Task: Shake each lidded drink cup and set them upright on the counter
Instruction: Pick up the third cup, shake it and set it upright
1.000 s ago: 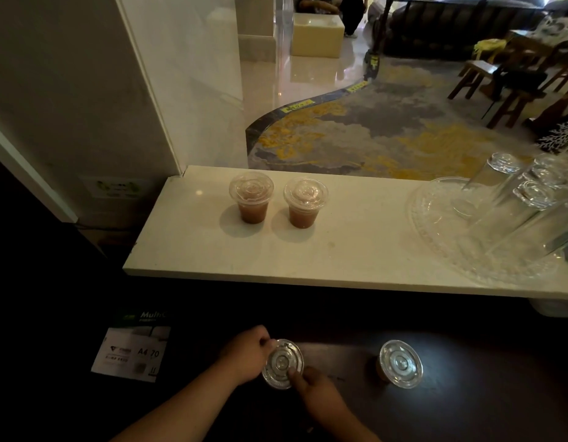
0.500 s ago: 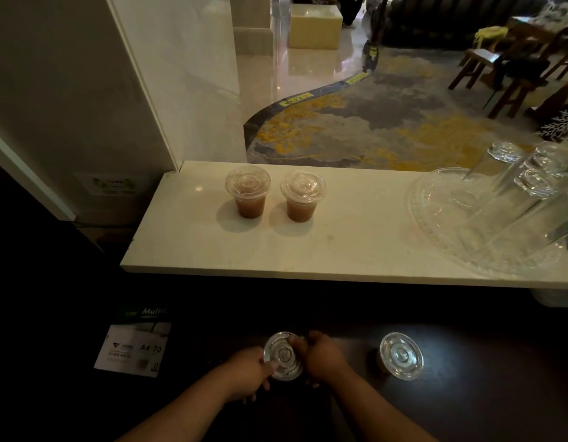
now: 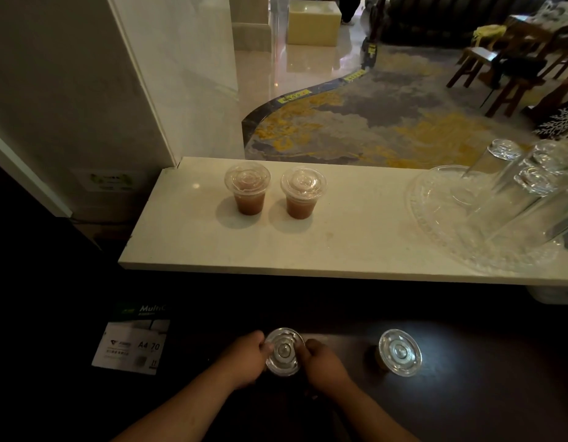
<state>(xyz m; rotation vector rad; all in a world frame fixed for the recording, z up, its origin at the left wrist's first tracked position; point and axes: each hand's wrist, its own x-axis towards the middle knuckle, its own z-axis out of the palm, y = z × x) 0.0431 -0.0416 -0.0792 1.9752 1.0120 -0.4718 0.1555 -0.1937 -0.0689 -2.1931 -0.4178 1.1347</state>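
Cup [image 3: 284, 351] gripped by left hand [image 3: 243, 362] and right hand [image 3: 321, 365]; second cup [image 3: 400, 352] nearby; glass tray [image 3: 435, 224] on counter [image 3: 340, 244].

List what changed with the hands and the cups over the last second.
The right hand moved from the near edge of the lidded cup round to its right side and now grips it opposite the left hand, which kept its hold on the left. The spare cup to the right and the two filled cups on the white counter stayed put.
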